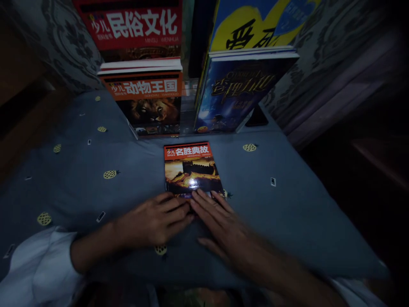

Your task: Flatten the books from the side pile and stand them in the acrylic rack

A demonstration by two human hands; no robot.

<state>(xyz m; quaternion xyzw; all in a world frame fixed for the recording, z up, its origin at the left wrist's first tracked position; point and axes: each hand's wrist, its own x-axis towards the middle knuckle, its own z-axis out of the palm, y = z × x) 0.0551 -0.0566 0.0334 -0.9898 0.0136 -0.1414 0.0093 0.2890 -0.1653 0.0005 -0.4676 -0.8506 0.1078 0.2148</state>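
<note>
A book with a red title band and a picture of a fortress wall lies flat on the blue-grey tablecloth, its front cover up. My left hand rests across its near left edge, with fingers lightly bent and nothing gripped. Beside it, almost touching, my right hand lies on the near right edge with its fingers stretched out and the thumb apart. Both hands cover the bottom strip of the cover.
Behind the flat book stand an orange book with a lion, a red book, a dark blue book and a blue-and-yellow book. A dark flat object lies at the right. Patterned wall covering rises behind.
</note>
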